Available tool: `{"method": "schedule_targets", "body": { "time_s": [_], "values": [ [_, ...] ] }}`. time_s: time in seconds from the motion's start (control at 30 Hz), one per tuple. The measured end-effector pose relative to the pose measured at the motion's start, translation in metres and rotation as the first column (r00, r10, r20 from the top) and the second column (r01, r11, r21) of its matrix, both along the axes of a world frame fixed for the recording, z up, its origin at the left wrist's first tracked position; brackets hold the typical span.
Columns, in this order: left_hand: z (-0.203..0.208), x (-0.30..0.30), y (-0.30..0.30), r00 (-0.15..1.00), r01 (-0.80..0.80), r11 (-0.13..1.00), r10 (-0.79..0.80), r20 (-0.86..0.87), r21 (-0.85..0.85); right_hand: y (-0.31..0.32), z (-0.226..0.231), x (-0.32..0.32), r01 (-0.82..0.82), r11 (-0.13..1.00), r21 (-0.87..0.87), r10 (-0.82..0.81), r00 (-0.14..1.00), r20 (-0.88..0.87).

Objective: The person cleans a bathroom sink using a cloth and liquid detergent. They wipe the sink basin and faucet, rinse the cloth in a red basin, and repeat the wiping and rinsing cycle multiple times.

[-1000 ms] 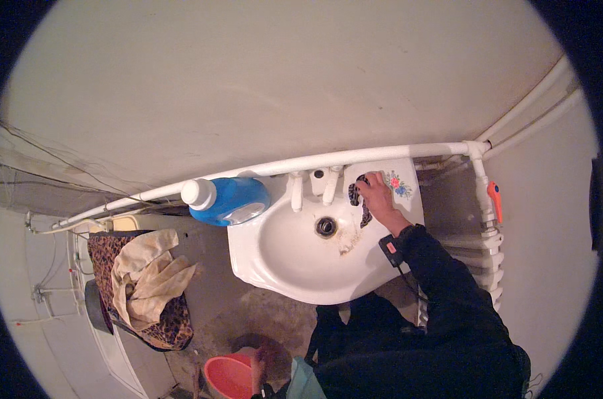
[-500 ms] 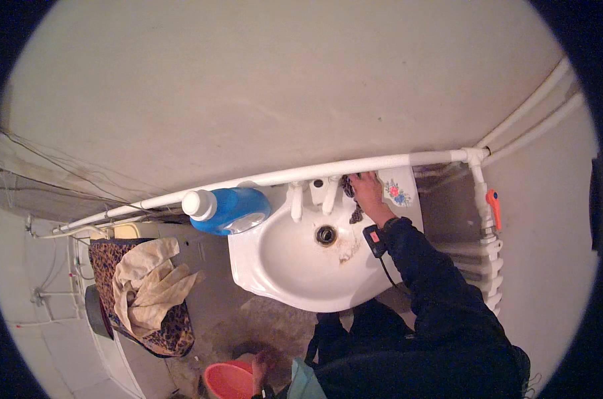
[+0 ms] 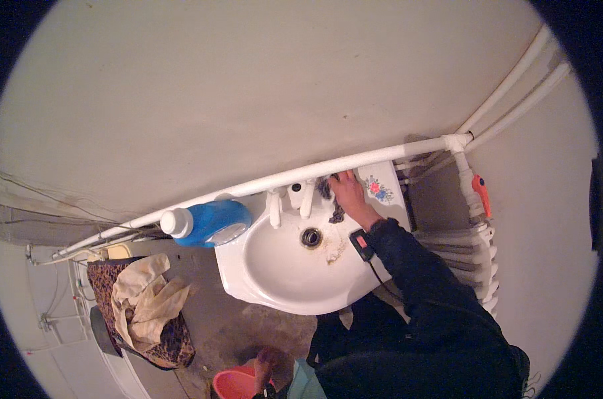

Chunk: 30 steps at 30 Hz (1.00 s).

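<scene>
It's a washroom, and a homely one by the look of it! Centre stage, a glossy white ceramic washbasin (image 3: 281, 282), two white taps (image 3: 275, 209) at its far edge, a dark round drain (image 3: 311, 238) in the bowl. A red-and-blue flower print (image 3: 379, 189) brightens the far right corner: very domestic! Far left, a blue plastic bottle with a white cap (image 3: 215, 223). Over on the right, a white ribbed radiator (image 3: 487, 276); along the far wall, a long white pipe (image 3: 281, 180). Out left, a crumpled beige cloth (image 3: 148, 299) on leopard-print brown fabric (image 3: 177, 347); down near, a round red plastic basin (image 3: 232, 384).
</scene>
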<state>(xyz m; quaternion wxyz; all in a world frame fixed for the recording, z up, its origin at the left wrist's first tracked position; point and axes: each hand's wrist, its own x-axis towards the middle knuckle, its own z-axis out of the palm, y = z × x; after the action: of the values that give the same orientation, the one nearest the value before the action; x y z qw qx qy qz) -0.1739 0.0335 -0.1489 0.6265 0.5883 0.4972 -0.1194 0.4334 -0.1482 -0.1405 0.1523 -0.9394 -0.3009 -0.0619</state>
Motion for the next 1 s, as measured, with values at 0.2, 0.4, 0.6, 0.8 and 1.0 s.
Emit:
{"method": "schedule_targets", "body": {
  "time_s": [0.2,0.4,0.6,0.8,1.0],
  "values": [
    [-0.001,0.016,0.002,0.989,-0.094,0.992,0.102,0.104,-0.083,-0.063,0.011,-0.013,-0.114,0.993,-0.041,0.116,0.992,0.04],
    [-0.018,-0.022,0.012,0.837,-0.393,0.754,0.53,0.134,-0.527,-0.079,0.017,0.038,0.037,0.999,0.036,-0.033,0.994,-0.105],
    [-0.026,-0.03,-0.006,0.902,-0.294,0.904,0.37,0.222,-0.311,-0.139,0.022,-0.053,-0.178,0.974,0.138,0.185,0.982,-0.033],
    [-0.007,-0.017,-0.021,0.934,-0.27,0.948,0.3,0.195,-0.168,-0.156,0.043,-0.083,-0.345,0.939,0.016,0.339,0.914,-0.222],
    [0.02,0.006,-0.01,0.994,0.021,0.99,-0.035,0.101,0.139,-0.145,0.021,-0.039,-0.085,0.996,0.035,0.083,0.995,0.047]
  ]
}}
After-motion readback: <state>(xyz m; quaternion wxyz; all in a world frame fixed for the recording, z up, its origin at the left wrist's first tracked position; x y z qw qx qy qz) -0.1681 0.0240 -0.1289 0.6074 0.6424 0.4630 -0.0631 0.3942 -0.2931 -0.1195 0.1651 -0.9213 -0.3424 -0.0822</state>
